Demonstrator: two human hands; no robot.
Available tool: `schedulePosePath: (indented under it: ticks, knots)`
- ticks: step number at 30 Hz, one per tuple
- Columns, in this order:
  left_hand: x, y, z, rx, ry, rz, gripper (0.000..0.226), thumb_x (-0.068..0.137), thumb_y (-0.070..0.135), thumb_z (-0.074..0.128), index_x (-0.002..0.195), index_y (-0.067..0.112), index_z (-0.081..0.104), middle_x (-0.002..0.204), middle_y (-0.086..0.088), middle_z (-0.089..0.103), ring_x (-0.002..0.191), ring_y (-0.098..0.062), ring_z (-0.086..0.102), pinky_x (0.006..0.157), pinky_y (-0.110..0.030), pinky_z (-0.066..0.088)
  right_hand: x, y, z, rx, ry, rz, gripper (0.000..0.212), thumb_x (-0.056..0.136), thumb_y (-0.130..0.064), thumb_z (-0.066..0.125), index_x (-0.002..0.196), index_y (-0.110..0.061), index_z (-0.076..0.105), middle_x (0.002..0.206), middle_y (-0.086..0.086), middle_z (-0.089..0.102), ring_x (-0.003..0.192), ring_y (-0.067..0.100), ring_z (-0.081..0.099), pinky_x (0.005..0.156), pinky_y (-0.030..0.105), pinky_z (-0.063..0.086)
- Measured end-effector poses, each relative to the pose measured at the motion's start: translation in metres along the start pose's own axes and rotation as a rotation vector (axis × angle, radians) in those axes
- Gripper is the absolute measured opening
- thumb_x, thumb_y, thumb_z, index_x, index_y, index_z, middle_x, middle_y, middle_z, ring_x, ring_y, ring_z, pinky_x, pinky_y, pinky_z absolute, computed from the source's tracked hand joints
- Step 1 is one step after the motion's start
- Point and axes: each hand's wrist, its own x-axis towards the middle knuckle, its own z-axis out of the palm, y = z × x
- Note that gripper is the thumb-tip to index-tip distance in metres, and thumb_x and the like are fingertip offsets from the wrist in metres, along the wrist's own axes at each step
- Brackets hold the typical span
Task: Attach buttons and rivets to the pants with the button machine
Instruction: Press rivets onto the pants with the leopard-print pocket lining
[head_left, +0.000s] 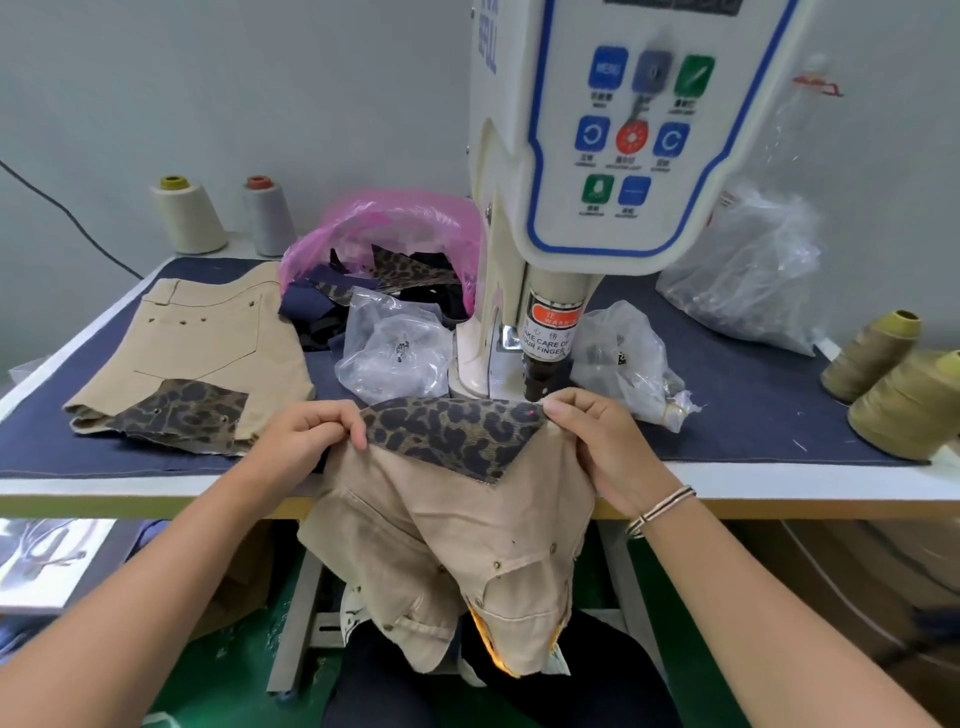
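Tan pants (457, 530) with a leopard-print patch (457, 431) hang over the table's front edge, just before the white button machine (597, 156). My left hand (311, 431) pinches the patch's left edge. At the patch's right corner my right hand (587, 431) pinches the fabric, directly under the machine's black punch head (540, 382). A red laser dot (534, 413) shows on that corner. Brass rivets (498, 565) sit lower on the hanging pants.
A second tan pair with a leopard patch (197, 348) lies on the blue table cover (753, 405) at left. Clear plastic bags (395, 348) flank the machine, and a pink bag of fabric scraps (384, 249) sits behind. Thread cones (898, 395) stand at right and back left.
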Motion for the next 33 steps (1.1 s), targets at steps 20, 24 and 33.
schedulePosePath:
  ticks: [20, 24, 33]
  knots:
    - [0.000, 0.002, 0.000, -0.182, -0.045, -0.017, 0.051, 0.093, -0.012, 0.036, 0.060, 0.015, 0.065, 0.070, 0.008, 0.060, 0.070, -0.006, 0.056, 0.063, -0.016, 0.042, 0.000, 0.018, 0.002, 0.237, 0.118, -0.093, 0.020, 0.092, -0.005, 0.054, 0.087, -0.024, 0.053, 0.064, -0.008, 0.049, 0.058, 0.004, 0.048, 0.060, 0.019, 0.045]
    - [0.001, 0.001, -0.004, -0.198, -0.097, -0.012, 0.055, 0.095, -0.011, 0.037, 0.068, 0.022, 0.072, 0.078, 0.011, 0.065, 0.077, -0.004, 0.060, 0.069, -0.015, 0.045, 0.001, 0.020, -0.002, 0.267, 0.048, -0.071, 0.019, 0.088, -0.005, 0.058, 0.090, -0.024, 0.056, 0.074, -0.002, 0.049, 0.071, 0.010, 0.049, 0.072, 0.026, 0.045]
    - [-0.003, 0.007, -0.001, -0.189, -0.078, -0.055, 0.037, 0.095, 0.001, 0.046, 0.086, 0.018, 0.077, 0.097, 0.006, 0.074, 0.091, -0.005, 0.066, 0.072, -0.009, 0.048, 0.000, 0.019, -0.004, 0.242, -0.024, -0.076, 0.020, 0.077, -0.011, 0.065, 0.089, -0.026, 0.059, 0.075, -0.006, 0.059, 0.071, 0.005, 0.057, 0.070, 0.021, 0.051]
